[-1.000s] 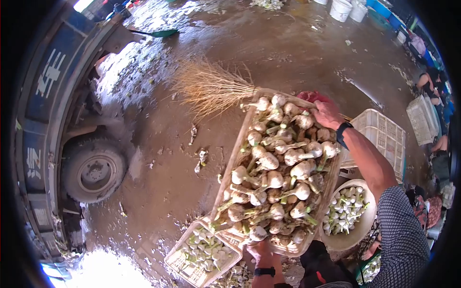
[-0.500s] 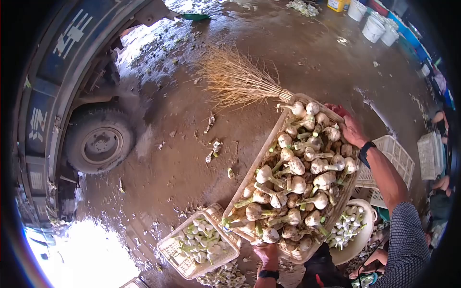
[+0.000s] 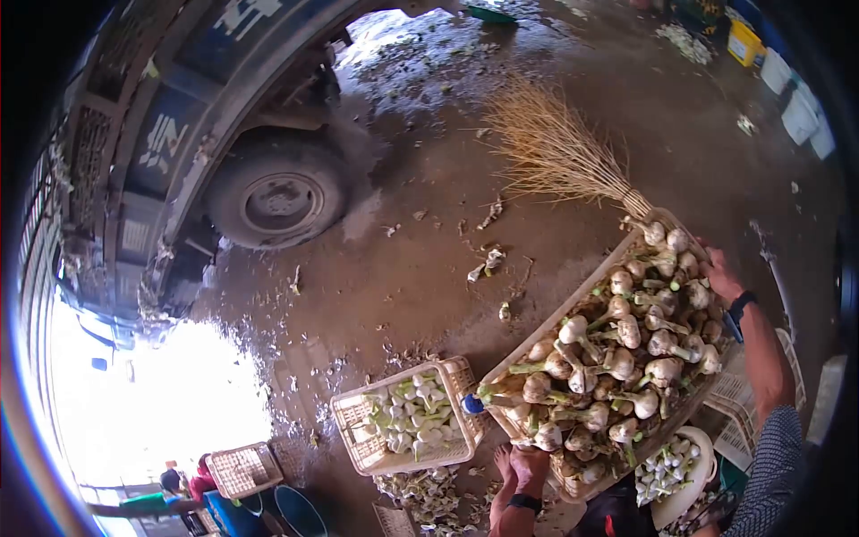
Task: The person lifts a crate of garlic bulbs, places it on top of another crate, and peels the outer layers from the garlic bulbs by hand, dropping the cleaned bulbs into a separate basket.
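Observation:
A long, light-brown crate, heaped with garlic bulbs with cut stems and soil on them, is tilted across the view before me. My left hand is closed on its near end, a dark band around the wrist. At the far right end my right hand grips the rim, its fingers partly hidden by the crate's edge. Just beyond the far end lies a twig broom. To the left of the crate stands a smaller plastic basket holding cleaner, trimmed garlic.
A round tub of white garlic stands under the crate's right side, near pale crates. A truck wheel is at left. Scraps litter the wet floor. Buckets stand far right; another basket lies lower left.
The view has turned leftward, so the floor, truck and baskets appear shifted right. More of the lower left shows, including a basket and blue tubs. Both hands still hold the crate.

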{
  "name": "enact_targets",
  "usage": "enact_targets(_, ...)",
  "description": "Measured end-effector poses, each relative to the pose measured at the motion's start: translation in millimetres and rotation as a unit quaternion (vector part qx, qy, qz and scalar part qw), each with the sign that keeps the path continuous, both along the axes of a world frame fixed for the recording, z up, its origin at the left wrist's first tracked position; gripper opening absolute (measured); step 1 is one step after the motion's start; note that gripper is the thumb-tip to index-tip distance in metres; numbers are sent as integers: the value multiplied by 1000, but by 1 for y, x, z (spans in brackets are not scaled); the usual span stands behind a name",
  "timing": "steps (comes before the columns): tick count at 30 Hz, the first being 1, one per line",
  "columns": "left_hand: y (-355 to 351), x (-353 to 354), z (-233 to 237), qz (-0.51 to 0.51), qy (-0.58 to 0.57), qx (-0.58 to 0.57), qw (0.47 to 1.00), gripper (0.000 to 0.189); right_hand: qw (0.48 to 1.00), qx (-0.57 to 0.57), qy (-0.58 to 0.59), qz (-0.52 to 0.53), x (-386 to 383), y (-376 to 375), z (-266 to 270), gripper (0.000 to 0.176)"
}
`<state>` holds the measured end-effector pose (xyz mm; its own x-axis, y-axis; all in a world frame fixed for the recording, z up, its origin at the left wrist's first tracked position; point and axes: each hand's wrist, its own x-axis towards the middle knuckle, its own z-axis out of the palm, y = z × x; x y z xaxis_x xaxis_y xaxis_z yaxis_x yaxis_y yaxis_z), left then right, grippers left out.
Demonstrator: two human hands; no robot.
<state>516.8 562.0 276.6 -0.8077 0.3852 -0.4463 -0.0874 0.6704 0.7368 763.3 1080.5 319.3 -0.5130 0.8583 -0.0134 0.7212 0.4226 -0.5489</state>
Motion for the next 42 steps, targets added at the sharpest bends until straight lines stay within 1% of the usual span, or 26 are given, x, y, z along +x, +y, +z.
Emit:
enact_targets(2,2,4,2,9,76,-62,995,39,994,-104,36,3,5,16,-15,43)
enact_targets(3,0,2,6,-4,39,-74,996,47,994,-103,35,6,1,16,-12,43)
enact_targets(6,19,-2,45,12,16,-118,993,48,983,-181,28,-19,-7,4,12,44)
enact_targets(7,30,-6,65,-4,-13,-112,994,37,985,-169,18,-24,-12,-2,22,43)
enact_targets(10,19,1,26,43,7,-32,999,41,991,-133,-12,-27,-21,-16,44,41)
enact_targets(12,14,4,5,42,57,18,997,40,996,-27,-83,-35,-19,-13,41,39)
enact_targets(13,20,2,16,41,58,4,997,40,983,-123,-135,-30,-21,-13,58,39)
enact_targets(16,28,-2,22,69,39,20,997,39,989,-94,-112,-37,-14,-20,64,41)
enact_targets(18,32,-11,32,45,39,-37,998,38,994,-88,-65,-30,-12,-31,76,46)
enact_targets(20,30,-19,26,37,41,-17,998,41,993,-66,-99,-15,1,-29,78,45)
enact_targets(21,29,-24,24,28,43,-19,998,43,977,-81,-187,-60,19,-23,67,46)
enact_targets(22,29,-28,28,19,45,-18,999,46,995,-36,-93,-6,7,-48,101,46)
enact_targets(24,17,-37,12,-14,43,28,999,52,993,70,-89,-42,44,-63,74,44)
enact_targets(26,16,-46,48,-70,52,-74,993,53,996,35,-70,-51,88,-91,59,44)
enact_targets(27,9,-49,7,-111,92,-72,987,53,993,-100,-29,-63,100,-73,62,33)
enact_targets(28,12,-54,39,-136,46,-161,977,46,949,-143,259,-111,121,-85,26,19)
enact_targets(30,-33,-67,-63,-269,190,-64,942,61,966,-182,157,-93,100,-129,87,10)
enact_targets(31,-61,-68,-119,-264,203,-86,939,55,940,-257,165,-153,146,-114,47,12)
enact_targets(32,-81,-67,-149,-261,211,-112,935,50,940,-256,163,-159,135,-122,58,12)
enact_targets(34,-72,-69,-109,-267,227,-135,927,54,978,-127,121,-112,74,-138,107,24)
enact_targets(35,-62,-70,-79,-234,194,-113,946,55,979,-125,106,-120,66,-144,117,34)
enact_targets(36,-55,-74,-67,-237,192,-111,946,55,979,-124,104,-123,60,-144,120,34)
enact_targets(38,-53,-76,-55,-232,96,-153,956,57,985,-136,46,-101,60,-145,126,38)
enact_targets(39,-54,-79,-62,-198,31,-125,972,55,985,-134,42,-104,60,-148,129,38)
enact_targets(40,-56,-77,-69,-244,159,-130,948,52,988,-114,51,-90,59,-147,127,39)
enact_targets(42,-57,-80,-74,-230,150,-87,958,50,993,-79,70,-56,53,-141,124,40)
